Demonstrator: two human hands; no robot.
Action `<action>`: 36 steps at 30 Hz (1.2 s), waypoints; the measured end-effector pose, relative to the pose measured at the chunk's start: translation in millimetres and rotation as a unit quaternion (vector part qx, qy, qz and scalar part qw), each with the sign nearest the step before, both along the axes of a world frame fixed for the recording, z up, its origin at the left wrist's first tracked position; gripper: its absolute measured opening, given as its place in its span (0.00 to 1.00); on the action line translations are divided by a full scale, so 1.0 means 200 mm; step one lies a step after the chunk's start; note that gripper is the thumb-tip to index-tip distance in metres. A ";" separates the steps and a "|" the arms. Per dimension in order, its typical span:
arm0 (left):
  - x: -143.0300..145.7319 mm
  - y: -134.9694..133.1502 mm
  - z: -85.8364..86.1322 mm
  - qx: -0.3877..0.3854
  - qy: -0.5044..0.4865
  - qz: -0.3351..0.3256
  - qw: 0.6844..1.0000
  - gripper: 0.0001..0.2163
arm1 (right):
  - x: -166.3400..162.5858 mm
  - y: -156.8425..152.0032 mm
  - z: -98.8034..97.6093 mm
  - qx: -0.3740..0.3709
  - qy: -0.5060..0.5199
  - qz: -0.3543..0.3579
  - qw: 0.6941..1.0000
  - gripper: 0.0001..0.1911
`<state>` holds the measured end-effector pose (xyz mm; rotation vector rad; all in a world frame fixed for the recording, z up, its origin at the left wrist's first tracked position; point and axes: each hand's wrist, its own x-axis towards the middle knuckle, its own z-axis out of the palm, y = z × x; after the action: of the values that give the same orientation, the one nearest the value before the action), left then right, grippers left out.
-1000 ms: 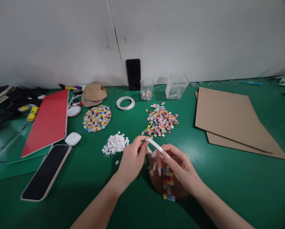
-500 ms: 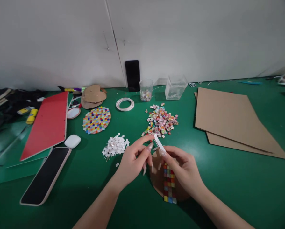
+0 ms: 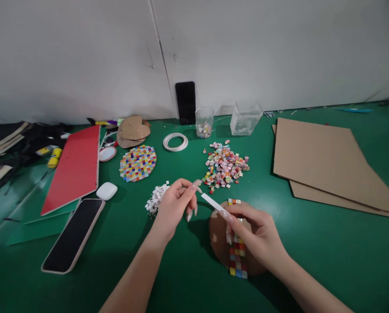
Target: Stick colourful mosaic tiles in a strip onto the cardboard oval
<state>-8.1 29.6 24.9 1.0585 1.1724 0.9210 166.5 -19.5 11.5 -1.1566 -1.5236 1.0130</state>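
Between the thumb and fingers of my right hand (image 3: 254, 230) is a short white strip (image 3: 212, 202), which looks like double-sided tape. It points up and left, its free end near my left fingertips but apart from them. My left hand (image 3: 177, 206) is closed in a pinch, thumb against index finger; whatever they hold is too small to make out. Beneath my right hand lies a round cardboard disc (image 3: 218, 243), partly covered by the hand. A band of coloured mosaic tiles (image 3: 238, 263) runs down it. Behind my left hand is a heap of small white pieces (image 3: 155, 200).
A pile of coloured tiles (image 3: 225, 167) lies ahead, with a tape roll (image 3: 175, 142), a plastic cup (image 3: 204, 124) and a clear box (image 3: 245, 119) behind. A tiled disc (image 3: 138, 163), red board (image 3: 73, 167) and phone (image 3: 73, 237) are left; cardboard sheets (image 3: 318, 156) right.
My left hand has drawn away from the white strip, to the left, and its fingers have come together. The strip stays in my right hand. The view has shifted slightly left.
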 end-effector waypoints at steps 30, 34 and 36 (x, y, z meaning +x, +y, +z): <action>-0.06 0.01 0.02 -0.060 0.000 -0.135 0.989 0.14 | -0.01 -0.01 -0.01 0.002 -0.041 0.027 0.999 0.08; -0.06 0.01 0.01 -0.060 0.009 -0.141 0.988 0.14 | -0.01 -0.01 -0.03 0.020 -0.062 0.027 0.998 0.07; -0.06 0.01 0.01 -0.057 0.008 -0.141 0.988 0.14 | 0.00 -0.01 -0.03 0.033 -0.068 0.026 0.997 0.07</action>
<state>-20.4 32.3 26.8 1.1065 1.0419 0.6189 165.5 -21.5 6.1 -1.1654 -1.6894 0.9267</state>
